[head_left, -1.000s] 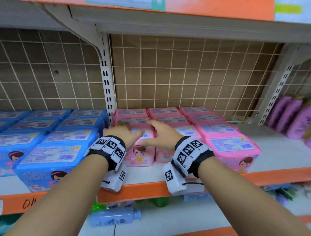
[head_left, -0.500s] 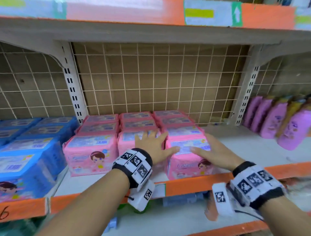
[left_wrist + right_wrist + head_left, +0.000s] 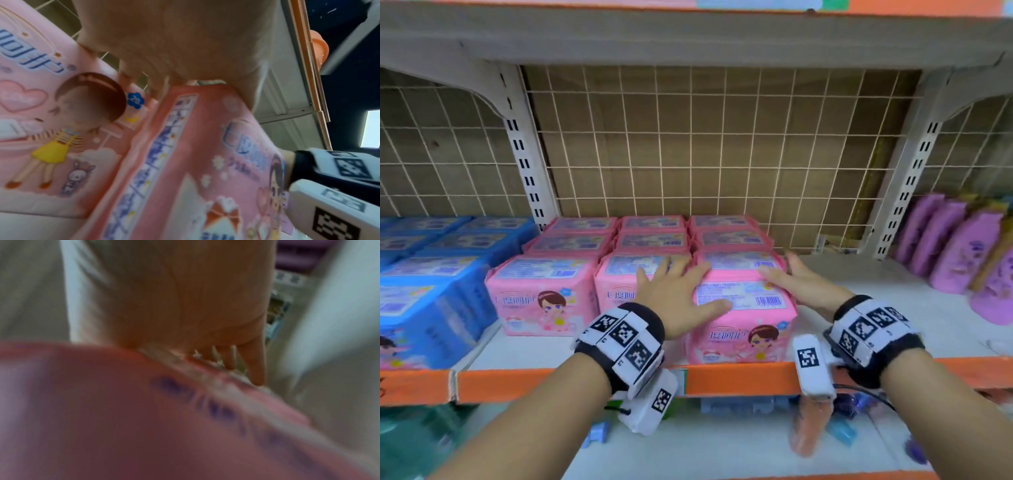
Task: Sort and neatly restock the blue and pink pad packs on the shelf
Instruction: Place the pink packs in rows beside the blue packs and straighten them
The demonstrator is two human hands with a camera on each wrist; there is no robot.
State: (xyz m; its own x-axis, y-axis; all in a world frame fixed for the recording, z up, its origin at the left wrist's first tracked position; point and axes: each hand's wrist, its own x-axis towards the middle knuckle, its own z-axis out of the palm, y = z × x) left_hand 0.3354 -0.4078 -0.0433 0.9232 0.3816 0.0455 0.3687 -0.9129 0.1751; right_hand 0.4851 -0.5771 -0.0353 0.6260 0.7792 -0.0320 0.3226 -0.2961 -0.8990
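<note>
A white wire grid (image 3: 722,144) covers the brown board behind the shelf (image 3: 893,315), with white slotted posts (image 3: 527,164) at its sides and another shelf board (image 3: 688,37) above it.

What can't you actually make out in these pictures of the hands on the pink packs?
- Head view: the left hand covers the top of the middle front pink pack.
- Head view: the blue packs are cut off by the left edge, so no count.
- Right wrist view: motion blur makes the print on the front right pink pack unreadable.
- Head view: the small print on the purple packs is too blurred to read.
</note>
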